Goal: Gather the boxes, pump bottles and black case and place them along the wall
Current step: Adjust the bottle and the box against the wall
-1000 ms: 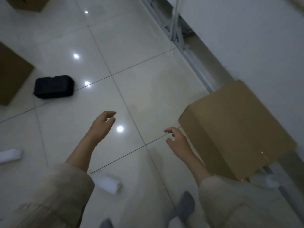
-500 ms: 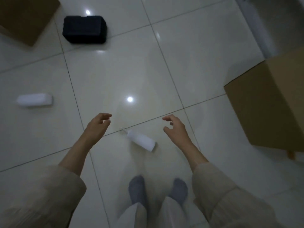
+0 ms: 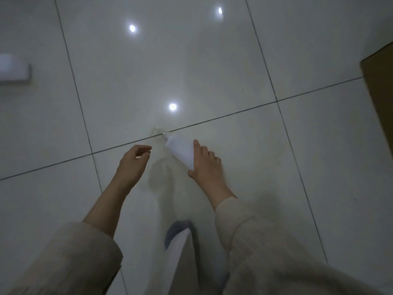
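Observation:
A white pump bottle (image 3: 180,150) lies on its side on the pale tiled floor, pump head pointing up-left over a grout line. My right hand (image 3: 205,165) rests over its lower end, fingers curled around the body. My left hand (image 3: 133,161) hovers just left of the bottle with fingers loosely curled, holding nothing. A second white bottle (image 3: 14,70) lies at the left edge. A brown cardboard box (image 3: 380,96) shows at the right edge. The black case is out of view.
My legs in pale trousers and one grey sock (image 3: 176,233) are below the hands. Ceiling lights reflect as bright spots on the glossy floor tiles (image 3: 191,60).
I have bent down toward the floor. My right hand has come onto the near bottle and closed around it; the left hand moved in beside it. The black case has left the view.

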The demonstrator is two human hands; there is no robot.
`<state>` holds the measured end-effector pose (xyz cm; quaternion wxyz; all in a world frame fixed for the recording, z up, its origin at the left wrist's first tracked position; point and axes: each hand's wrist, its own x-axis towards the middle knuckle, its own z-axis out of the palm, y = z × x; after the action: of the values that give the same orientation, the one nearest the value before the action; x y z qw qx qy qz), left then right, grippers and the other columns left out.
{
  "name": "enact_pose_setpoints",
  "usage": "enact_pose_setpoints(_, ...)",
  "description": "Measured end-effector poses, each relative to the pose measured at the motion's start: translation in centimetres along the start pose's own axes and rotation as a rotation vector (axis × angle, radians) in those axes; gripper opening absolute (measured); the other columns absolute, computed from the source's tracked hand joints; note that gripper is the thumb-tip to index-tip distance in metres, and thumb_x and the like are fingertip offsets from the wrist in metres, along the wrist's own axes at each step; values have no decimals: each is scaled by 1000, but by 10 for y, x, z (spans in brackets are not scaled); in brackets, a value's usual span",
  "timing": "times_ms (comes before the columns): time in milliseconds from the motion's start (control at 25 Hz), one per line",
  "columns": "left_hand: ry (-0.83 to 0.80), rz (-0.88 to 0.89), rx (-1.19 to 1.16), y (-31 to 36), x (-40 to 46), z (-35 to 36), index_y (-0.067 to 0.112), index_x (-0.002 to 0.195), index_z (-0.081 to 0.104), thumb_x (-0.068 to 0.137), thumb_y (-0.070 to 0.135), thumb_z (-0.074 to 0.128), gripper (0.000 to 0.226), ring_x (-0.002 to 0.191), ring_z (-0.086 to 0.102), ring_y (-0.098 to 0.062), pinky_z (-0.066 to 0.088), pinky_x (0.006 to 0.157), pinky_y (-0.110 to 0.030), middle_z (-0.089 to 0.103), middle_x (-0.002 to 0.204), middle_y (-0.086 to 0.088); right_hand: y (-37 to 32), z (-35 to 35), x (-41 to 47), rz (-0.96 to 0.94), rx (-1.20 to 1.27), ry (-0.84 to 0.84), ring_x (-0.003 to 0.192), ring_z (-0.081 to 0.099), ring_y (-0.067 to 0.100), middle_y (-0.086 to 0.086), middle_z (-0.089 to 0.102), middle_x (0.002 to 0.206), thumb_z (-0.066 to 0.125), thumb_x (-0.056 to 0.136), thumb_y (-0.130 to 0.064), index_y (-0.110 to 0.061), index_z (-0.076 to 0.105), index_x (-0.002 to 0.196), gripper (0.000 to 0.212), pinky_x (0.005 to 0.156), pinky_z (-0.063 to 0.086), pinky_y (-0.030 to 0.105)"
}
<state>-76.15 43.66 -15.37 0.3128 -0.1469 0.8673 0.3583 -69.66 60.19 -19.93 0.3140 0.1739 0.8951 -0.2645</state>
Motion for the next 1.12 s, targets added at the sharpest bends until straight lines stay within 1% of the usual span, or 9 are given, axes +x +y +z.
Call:
enact_pose_setpoints(80, 8, -7, -21, -1, 4, -2, 25, 105, 58, 91, 18, 45, 21, 114, 55, -26, 40, 94, -36, 62, 121, -6, 3, -4, 6, 45, 80, -10, 118, 42, 35, 13, 38, 133, 69, 75, -24, -11, 22, 138, 80, 93, 38, 43)
enact_pose_setpoints(200, -17, 15, -25, 23, -11, -10, 26, 104, 57, 91, 18, 45, 19, 115, 55, -25, 39, 90, -34, 62, 122, -5, 7, -38, -14, 146, 567, -44, 107, 48, 30, 13, 44, 126, 71, 73, -25, -5, 29, 127, 71, 80, 43, 35)
enact_pose_setpoints(400, -143, 164, -27, 124, -73, -8, 22, 111, 58, 92, 19, 46, 22, 111, 55, -22, 39, 88, -32, 61, 122, -6, 24, -139, -97, 184, 1123, 84, 97, 54, 22, 5, 50, 116, 68, 72, -15, -21, 31, 116, 58, 73, 49, 30)
enact_pose_setpoints(480, -242, 236, -54, 180, -107, 7, 23, 115, 55, 91, 28, 51, 25, 115, 54, -20, 40, 88, -30, 59, 124, -3, 38, -184, -131, 136, 1174, 139, 101, 54, 24, 5, 50, 116, 67, 63, -21, -27, 32, 113, 61, 80, 52, 37)
enact_pose_setpoints(640, -567, 432, -80, 302, -187, 59, 25, 131, 40, 72, 49, 68, 70, 112, 57, -12, 50, 85, -26, 56, 126, 4, 92, -268, -200, 90, 1241, 203, 106, 55, 31, 14, 51, 120, 61, 46, -33, -30, 40, 112, 70, 86, 51, 50)
enact_pose_setpoints(720, -668, 515, -66, 355, -222, 86, 27, 133, 37, 64, 52, 71, 81, 111, 60, -13, 54, 86, -29, 57, 126, 1, 125, -302, -232, 63, 1281, 249, 111, 52, 28, 12, 50, 124, 60, 46, -36, -32, 44, 116, 72, 90, 50, 48)
enact_pose_setpoints(840, -714, 576, -66, 413, -270, 133, 26, 131, 40, 60, 50, 75, 82, 109, 62, -19, 56, 87, -37, 59, 124, -2, 183, -349, -283, 51, 1276, 373, 118, 46, 22, 6, 44, 130, 63, 56, -36, -36, 44, 124, 71, 94, 46, 37)
enact_pose_setpoints(960, -655, 668, 34, 450, -319, 188, 24, 129, 39, 56, 51, 76, 86, 106, 60, -18, 55, 85, -36, 57, 120, 3, 241, -388, -328, 40, 1256, 571, 124, 43, 16, 0, 42, 137, 62, 66, -47, -36, 40, 133, 72, 104, 41, 41)
enact_pose_setpoints(1120, -711, 835, 155, 489, -393, 277, 18, 131, 36, 64, 31, 81, 81, 100, 57, -11, 51, 72, -15, 53, 120, 4, 321, -438, -394, 99, 1140, 841, 130, 37, 16, -5, 37, 141, 64, 69, -48, -35, 31, 139, 78, 105, 39, 41)
